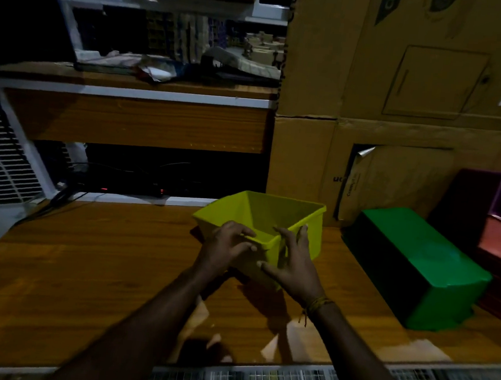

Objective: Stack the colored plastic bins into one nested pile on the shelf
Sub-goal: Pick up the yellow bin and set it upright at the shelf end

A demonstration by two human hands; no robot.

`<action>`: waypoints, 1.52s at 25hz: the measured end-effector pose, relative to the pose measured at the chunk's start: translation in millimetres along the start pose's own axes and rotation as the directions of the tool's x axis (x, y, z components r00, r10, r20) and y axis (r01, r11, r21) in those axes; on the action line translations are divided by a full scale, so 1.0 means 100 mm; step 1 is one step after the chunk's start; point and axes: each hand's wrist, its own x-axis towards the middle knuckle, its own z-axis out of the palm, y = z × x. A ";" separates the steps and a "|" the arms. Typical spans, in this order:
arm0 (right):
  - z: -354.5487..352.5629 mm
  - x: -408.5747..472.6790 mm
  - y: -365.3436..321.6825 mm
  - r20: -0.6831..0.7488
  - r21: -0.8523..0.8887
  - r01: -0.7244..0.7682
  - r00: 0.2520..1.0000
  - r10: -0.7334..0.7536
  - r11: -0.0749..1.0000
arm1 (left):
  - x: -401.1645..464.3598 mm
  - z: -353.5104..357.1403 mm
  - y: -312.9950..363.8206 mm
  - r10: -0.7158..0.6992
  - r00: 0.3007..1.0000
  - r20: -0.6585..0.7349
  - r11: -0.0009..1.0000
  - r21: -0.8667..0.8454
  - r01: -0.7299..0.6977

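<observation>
The yellow bin [273, 222] is sitting open side up on the wooden shelf [85, 266]. The left hand [229, 245] and right hand [294, 263] are gripping its near corner, probably to lift it. The green bin [428, 260] is lying upside down nearby.

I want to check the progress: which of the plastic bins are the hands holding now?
The yellow bin, open side up, gripped by both hands at its near rim. The green bin lies upside down, untouched, to the right.
</observation>
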 end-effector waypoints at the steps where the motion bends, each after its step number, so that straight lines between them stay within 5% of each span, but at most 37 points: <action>1: 0.03 -0.02 0.04 -0.037 -0.008 -0.032 0.999 0.032 0.999 | -0.02 0.04 0.00 0.013 0.999 0.033 0.999 0.040 -0.014; 6: 0.11 -0.08 0.27 -0.099 0.112 -0.015 0.995 0.026 0.994 | 0.01 0.07 -0.13 0.017 0.981 0.193 0.950 0.303 -0.076; 11: -0.01 -0.12 0.61 -0.199 0.102 -0.039 0.978 0.058 0.994 | -0.04 -0.27 -0.63 -0.194 0.974 0.114 0.853 0.511 0.110; 16: 0.09 -0.09 0.62 -0.348 -0.017 -0.266 0.905 0.244 0.964 | -0.04 -0.27 -0.47 -0.177 0.983 0.045 0.800 0.588 0.117; 25: 0.50 0.02 0.11 -0.246 0.400 -0.413 0.812 0.530 0.818 | -0.40 0.16 0.04 -0.218 0.974 0.066 0.802 0.581 0.140; 31: 0.60 0.22 0.12 -0.163 0.197 -0.502 0.830 0.533 0.842 | -0.46 0.08 -0.01 -0.228 0.954 0.192 0.902 0.410 0.133; 35: 0.49 0.35 0.16 -0.083 0.167 -0.468 0.870 0.485 0.868 | -0.35 -0.25 -0.22 -0.225 0.974 -0.002 0.803 0.566 0.187; 38: 0.47 0.39 0.15 -0.070 0.205 -0.425 0.892 0.446 0.882 | -0.28 -0.46 -0.39 -0.418 0.905 -0.073 0.704 0.604 0.374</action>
